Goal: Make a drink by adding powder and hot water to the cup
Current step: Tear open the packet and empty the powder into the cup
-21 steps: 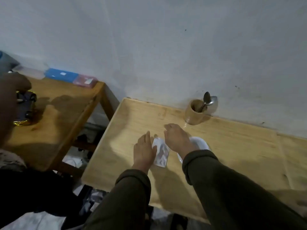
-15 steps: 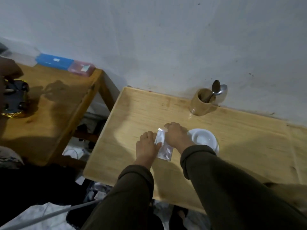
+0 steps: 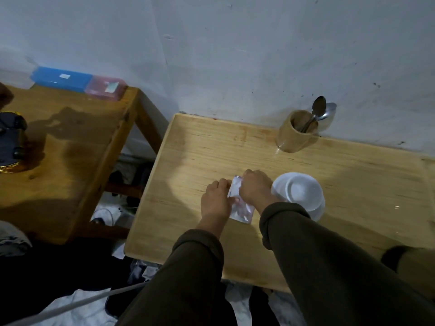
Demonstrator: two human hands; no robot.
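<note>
A small silvery powder sachet [image 3: 242, 209] is held just above the light wooden table [image 3: 353, 184]. My left hand [image 3: 215, 200] pinches its left side and my right hand [image 3: 255, 187] grips its top edge; both hands cover the upper half of the sachet. A white cup [image 3: 300, 192] stands right of my right hand, almost touching the wrist, and looks empty. At the back by the wall stands a wooden holder [image 3: 295, 132] with two metal spoons [image 3: 316, 111] in it.
A darker wooden side table [image 3: 70, 149] stands to the left, with a blue box [image 3: 61, 78] and a pink box [image 3: 104, 88] by the wall and a dark object [image 3: 10, 142] at its left edge. Clothes and cables lie on the floor between the tables.
Both hands closed on the sachet and lifted its top edge off the table. The camera tilted down and left, so the scene shifted up and right.
</note>
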